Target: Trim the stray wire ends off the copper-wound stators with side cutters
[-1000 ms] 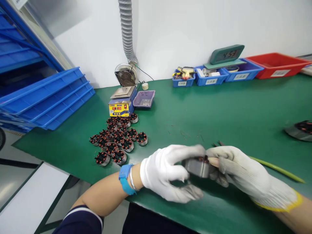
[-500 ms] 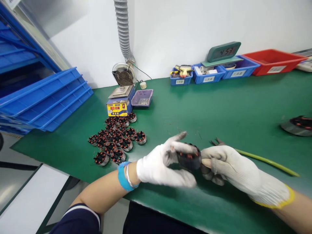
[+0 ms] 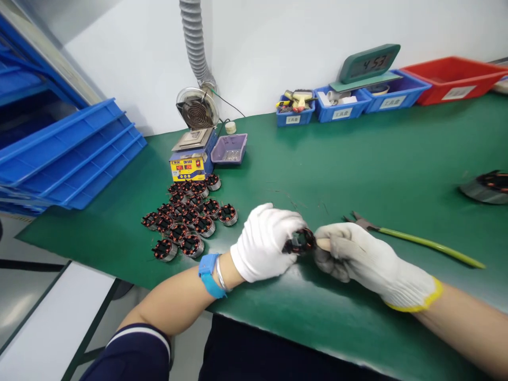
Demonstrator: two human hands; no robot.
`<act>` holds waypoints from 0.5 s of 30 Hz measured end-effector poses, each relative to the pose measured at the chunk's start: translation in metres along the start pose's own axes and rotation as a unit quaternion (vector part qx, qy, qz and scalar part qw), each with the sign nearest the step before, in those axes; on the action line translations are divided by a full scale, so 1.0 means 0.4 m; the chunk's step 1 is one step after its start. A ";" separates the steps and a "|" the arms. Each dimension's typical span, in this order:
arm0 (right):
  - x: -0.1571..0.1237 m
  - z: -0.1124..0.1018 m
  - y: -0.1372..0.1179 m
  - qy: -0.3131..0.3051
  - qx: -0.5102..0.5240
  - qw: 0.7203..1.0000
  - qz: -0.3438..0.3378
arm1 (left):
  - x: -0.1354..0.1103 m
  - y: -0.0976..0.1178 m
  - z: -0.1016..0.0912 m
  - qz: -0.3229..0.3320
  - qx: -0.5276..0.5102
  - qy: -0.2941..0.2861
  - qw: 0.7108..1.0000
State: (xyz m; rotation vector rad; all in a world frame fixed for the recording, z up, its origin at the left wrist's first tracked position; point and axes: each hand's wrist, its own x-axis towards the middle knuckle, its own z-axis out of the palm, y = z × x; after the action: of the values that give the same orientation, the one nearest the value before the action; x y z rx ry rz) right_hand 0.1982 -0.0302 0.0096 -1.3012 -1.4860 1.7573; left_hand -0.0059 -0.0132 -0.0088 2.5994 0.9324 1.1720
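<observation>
My left hand [image 3: 265, 243], in a white glove with a blue wrist strap, is wrapped round a motor stator [image 3: 304, 241] with black insulation and copper windings. Its palm and fingers cover much of the stator's left side. My right hand [image 3: 349, 248], in a white glove with grey, dirty fingers, pinches at the stator's right edge. A bare fingertip shows there. Beside the right hand lies a pair of cutting pliers [image 3: 420, 244] with green handles, jaws pointing left. Several more stators [image 3: 190, 218] stand grouped on the green table to the left.
Behind the group stands a solder pot [image 3: 188, 166] beside a purple tray [image 3: 229, 150], under a grey duct [image 3: 194, 42]. Blue bins [image 3: 293, 117], a clock [image 3: 369, 64] and a red bin [image 3: 462, 87] line the wall. Blue crates [image 3: 75, 164] are at left; another stator [image 3: 486, 188] is far right.
My left hand has gone from spread fingers to closed round the stator. The right hand has moved slightly left, leaving more of the pliers in sight. The view has shifted a little.
</observation>
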 end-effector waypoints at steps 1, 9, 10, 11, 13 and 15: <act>0.004 -0.001 0.001 0.003 -0.009 1.000 -0.002 | 0.000 -0.002 0.003 0.023 0.029 0.037 0.999; 0.008 -0.069 0.038 0.179 -0.515 0.748 -0.379 | -0.006 -0.009 -0.003 -0.120 0.025 -0.063 0.990; 0.012 -0.070 0.042 0.155 -0.539 0.721 -0.406 | -0.006 -0.008 -0.003 -0.118 0.021 -0.069 0.990; 0.016 -0.069 0.046 0.130 -0.560 0.704 -0.418 | -0.005 -0.007 -0.003 -0.114 0.018 -0.076 0.990; 0.021 -0.070 0.050 0.089 -0.587 0.700 -0.397 | -0.001 -0.002 -0.006 -0.108 0.017 -0.104 0.989; 0.019 -0.078 0.044 0.066 -0.588 0.736 -0.328 | 0.006 0.003 -0.013 -0.117 0.023 -0.147 0.982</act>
State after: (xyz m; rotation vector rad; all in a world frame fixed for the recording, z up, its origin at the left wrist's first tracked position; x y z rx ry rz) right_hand 0.2262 -0.0143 -0.0081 -1.0352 -2.6466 0.1192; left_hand -0.0079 -0.0134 -0.0032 2.5166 1.1682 0.6922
